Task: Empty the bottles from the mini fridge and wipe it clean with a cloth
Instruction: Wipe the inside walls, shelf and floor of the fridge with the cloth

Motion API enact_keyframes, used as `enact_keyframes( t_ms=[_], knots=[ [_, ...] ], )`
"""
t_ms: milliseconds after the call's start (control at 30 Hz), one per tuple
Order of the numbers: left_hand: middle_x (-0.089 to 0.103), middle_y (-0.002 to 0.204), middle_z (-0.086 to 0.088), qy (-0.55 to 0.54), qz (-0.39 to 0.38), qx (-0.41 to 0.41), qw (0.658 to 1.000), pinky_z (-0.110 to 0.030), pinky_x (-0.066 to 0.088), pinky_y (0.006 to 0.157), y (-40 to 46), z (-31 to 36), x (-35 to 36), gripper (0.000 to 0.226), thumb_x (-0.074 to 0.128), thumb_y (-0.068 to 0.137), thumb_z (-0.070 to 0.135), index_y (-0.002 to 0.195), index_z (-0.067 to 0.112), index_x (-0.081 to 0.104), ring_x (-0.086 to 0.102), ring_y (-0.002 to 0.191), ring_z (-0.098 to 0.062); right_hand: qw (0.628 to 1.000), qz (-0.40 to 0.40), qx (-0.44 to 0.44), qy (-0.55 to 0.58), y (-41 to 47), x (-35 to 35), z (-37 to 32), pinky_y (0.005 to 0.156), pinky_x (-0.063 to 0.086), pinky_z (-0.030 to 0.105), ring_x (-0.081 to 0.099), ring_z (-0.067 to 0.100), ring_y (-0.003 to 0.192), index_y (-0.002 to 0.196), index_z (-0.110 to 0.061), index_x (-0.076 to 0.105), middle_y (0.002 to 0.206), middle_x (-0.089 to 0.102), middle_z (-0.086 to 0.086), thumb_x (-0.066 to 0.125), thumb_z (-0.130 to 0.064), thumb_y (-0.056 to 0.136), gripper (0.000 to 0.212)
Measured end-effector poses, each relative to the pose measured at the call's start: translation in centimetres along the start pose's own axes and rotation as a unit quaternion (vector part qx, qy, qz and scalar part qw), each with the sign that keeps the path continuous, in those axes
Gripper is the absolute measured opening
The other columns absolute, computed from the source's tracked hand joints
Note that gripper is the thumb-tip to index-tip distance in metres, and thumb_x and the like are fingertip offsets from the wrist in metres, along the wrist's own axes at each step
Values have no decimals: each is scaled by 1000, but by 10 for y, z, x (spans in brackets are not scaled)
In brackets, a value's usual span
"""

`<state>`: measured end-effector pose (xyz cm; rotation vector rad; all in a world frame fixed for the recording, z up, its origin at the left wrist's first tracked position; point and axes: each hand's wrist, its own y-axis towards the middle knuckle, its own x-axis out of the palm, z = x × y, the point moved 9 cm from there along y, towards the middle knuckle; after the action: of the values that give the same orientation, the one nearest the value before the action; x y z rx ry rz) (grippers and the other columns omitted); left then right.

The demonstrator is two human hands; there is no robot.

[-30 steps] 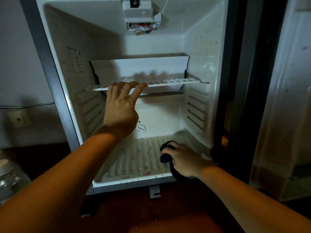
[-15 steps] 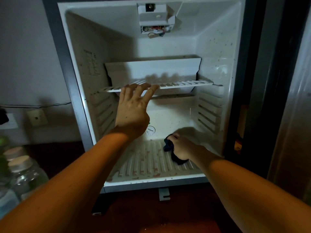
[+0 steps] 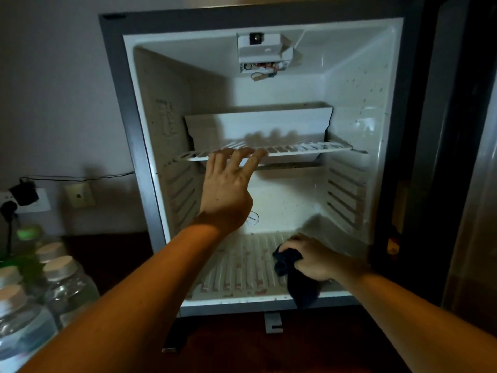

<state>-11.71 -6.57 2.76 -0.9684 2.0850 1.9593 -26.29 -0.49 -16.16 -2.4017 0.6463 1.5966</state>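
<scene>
The fridge (image 3: 349,76) is standing open, with no bottles showing inside. The left hand (image 3: 228,189) is reaching in, its fingers (image 3: 236,157) nearly straight and lying on the front edge of the wire shelf (image 3: 309,149). The right hand (image 3: 312,259) is gripping a dark cloth (image 3: 293,278), fingers curled round it, and is holding it against the ribbed, stained floor (image 3: 242,273) near the front right corner; the cloth's loose end is hanging over the front lip. The bottles (image 3: 67,286) are standing outside, low at the left, capped and close together. On the wall behind them a plug (image 3: 22,193) is sitting in a socket.
</scene>
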Motion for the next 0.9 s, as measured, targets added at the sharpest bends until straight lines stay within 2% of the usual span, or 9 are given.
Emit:
enact_keyframes(
  t_ms=[67, 133, 233, 400, 600, 767, 900],
  knots=[
    [53, 134, -3, -3, -2, 5, 1000, -44, 30, 107, 1, -1, 1, 80, 33, 66, -3, 141, 23, 48, 44, 119, -31, 1000, 2, 20, -3, 25, -2, 6, 94, 44, 33, 48, 21, 113, 132, -28, 51, 133, 44, 3, 48, -1, 90, 51],
    [53, 134, -3, -4, -6, 7, 1000, -48, 32, 106, 1, -3, 2, 81, 27, 66, 1, 141, 23, 47, 45, 119, -31, 999, 27, 35, -30, 48, -2, 8, 101, 42, 38, 49, 25, 117, 133, -28, 51, 138, 45, 8, 46, -2, 91, 49],
    [52, 135, -3, -9, -14, 8, 1000, -51, 32, 106, 0, -3, 4, 83, 20, 65, 5, 142, 23, 46, 44, 121, -32, 992, 78, 35, -96, 67, -6, 3, 110, 27, 39, 32, 28, 135, 138, -23, 48, 147, 35, 7, 44, -3, 93, 49],
    [52, 133, -4, -11, -13, 7, 1000, -47, 31, 107, 1, -1, 1, 84, 22, 63, 3, 142, 22, 46, 43, 120, -32, 995, 44, 22, -88, 58, 1, 2, 105, 37, 39, 35, 29, 131, 140, -27, 43, 147, 31, 4, 47, -7, 93, 51],
    [51, 134, -4, -17, -24, 1, 1000, -43, 29, 108, 0, -1, 0, 87, 33, 60, -2, 142, 23, 45, 42, 120, -32, 996, 39, -37, -77, 3, 11, -17, 102, 37, 39, 35, 25, 123, 137, -30, 45, 139, 34, -3, 49, -18, 95, 44],
    [52, 133, -3, -14, -11, 8, 1000, -42, 31, 107, 0, -2, 1, 86, 36, 60, -4, 141, 23, 47, 44, 120, -32, 998, 23, -45, -33, 2, 4, -19, 99, 41, 38, 42, 21, 118, 130, -28, 53, 132, 43, -1, 52, -6, 90, 45],
    [52, 133, -2, -16, 3, 15, 1000, -43, 31, 106, 0, -2, 1, 85, 34, 60, -1, 140, 23, 47, 44, 119, -31, 998, 48, -9, -39, 48, 2, -12, 103, 38, 35, 43, 27, 127, 139, -22, 48, 144, 41, 7, 46, 0, 92, 52]
  ],
)
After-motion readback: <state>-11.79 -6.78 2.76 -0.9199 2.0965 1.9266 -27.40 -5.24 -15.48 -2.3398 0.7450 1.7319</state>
